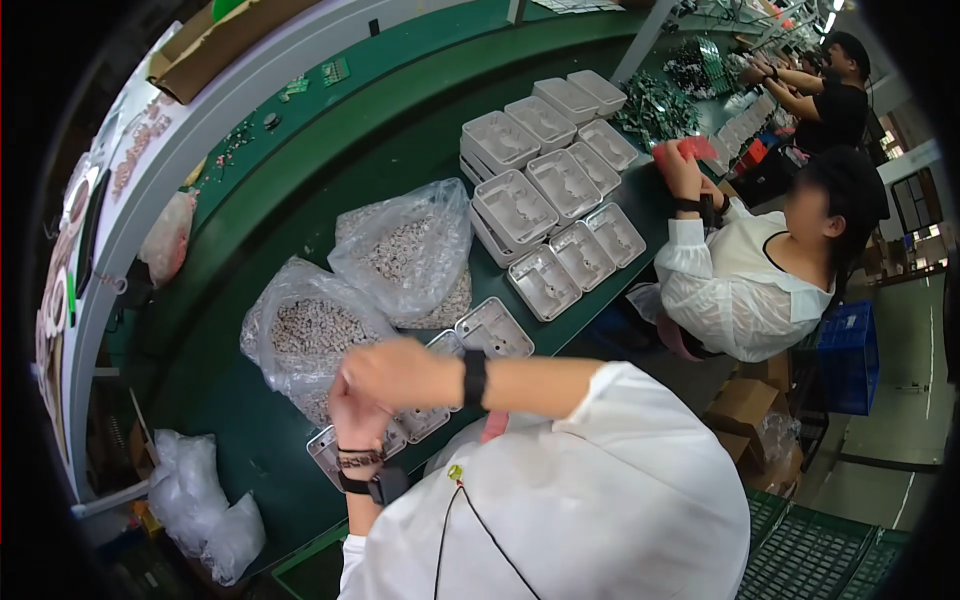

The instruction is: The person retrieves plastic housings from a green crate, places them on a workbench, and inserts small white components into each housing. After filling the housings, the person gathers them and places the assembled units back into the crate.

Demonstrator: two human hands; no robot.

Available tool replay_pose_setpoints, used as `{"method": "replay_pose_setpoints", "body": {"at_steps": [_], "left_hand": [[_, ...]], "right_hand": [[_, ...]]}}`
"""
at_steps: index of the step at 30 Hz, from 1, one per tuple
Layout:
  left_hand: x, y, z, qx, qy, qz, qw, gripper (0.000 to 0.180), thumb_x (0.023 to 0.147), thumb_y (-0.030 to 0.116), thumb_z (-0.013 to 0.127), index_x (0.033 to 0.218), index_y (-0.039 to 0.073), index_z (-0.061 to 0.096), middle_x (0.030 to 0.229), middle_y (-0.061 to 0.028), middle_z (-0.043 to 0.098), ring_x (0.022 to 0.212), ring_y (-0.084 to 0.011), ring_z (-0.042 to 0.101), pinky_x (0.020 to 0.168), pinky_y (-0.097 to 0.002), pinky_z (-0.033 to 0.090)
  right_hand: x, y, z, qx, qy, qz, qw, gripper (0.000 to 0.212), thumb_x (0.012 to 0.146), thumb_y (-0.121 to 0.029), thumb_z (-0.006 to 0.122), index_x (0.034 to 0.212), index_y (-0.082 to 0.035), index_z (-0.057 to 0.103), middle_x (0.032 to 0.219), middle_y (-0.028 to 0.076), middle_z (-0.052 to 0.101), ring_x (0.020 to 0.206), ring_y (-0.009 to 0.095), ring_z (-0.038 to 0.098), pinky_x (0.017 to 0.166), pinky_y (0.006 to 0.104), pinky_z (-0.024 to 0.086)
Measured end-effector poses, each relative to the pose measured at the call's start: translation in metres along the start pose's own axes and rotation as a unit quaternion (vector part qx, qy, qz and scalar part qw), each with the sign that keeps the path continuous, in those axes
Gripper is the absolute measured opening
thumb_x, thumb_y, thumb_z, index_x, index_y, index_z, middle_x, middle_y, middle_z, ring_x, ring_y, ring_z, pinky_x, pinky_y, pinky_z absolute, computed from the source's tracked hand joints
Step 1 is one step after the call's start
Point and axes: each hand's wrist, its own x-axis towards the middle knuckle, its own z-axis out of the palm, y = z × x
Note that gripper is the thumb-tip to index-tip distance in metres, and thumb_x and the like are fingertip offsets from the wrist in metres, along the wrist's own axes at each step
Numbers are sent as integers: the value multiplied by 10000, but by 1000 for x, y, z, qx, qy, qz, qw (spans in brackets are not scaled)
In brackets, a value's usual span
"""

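My right hand (395, 370) and my left hand (352, 418) meet above the near edge of the green table (300, 190). The right hand, with a black band on its wrist, curls over the top of the left, which wears a bracelet and a dark watch. Whether either holds anything is hidden. Just beneath them lie shallow grey plastic trays (495, 328) in a row along the table edge. Behind the hands stand two clear bags of small pale parts (310, 335) (410, 250).
Several more grey trays (550, 180) are stacked and spread further along the table. A seated person in a white top (740, 290) holds something red (690, 150); another person in black (835, 100) works beyond. A blue crate (850, 355), cardboard boxes (745, 405) and green crates (820, 550) stand on the right; crumpled plastic bags (200, 500) lie lower left.
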Motion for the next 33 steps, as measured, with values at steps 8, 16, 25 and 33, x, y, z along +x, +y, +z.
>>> {"method": "replay_pose_setpoints", "body": {"at_steps": [8,16,25,33], "left_hand": [[-9,-53,14,-27,-29,-38,999,332,896,288,389,1039,29,540,1176,-105,516,1150,-247,428,991,-360,311],[5,-67,24,-31,-33,-70,997,344,892,316,396,1072,53,527,1124,-83,544,1072,-216,489,907,-309,401],[7,-85,34,151,85,-38,984,272,894,321,416,903,84,549,770,-8,556,670,-120,529,608,-224,437],[-8,-71,28,431,-26,-28,902,250,902,264,445,733,87,498,559,35,424,463,-80,357,426,-178,295]], "right_hand": [[-57,-24,-11,-77,104,-54,990,86,693,-146,538,720,-66,522,747,44,530,730,184,544,656,292,418],[-69,-13,-20,-69,208,-72,973,141,680,-165,560,788,-74,552,815,60,517,813,221,505,767,348,374],[-83,-18,-38,-17,236,12,972,151,691,-168,573,807,-77,541,915,90,491,883,257,471,800,408,337],[-107,21,-56,0,164,88,982,144,670,-157,573,782,-78,529,810,58,513,767,230,489,728,363,354]]}}
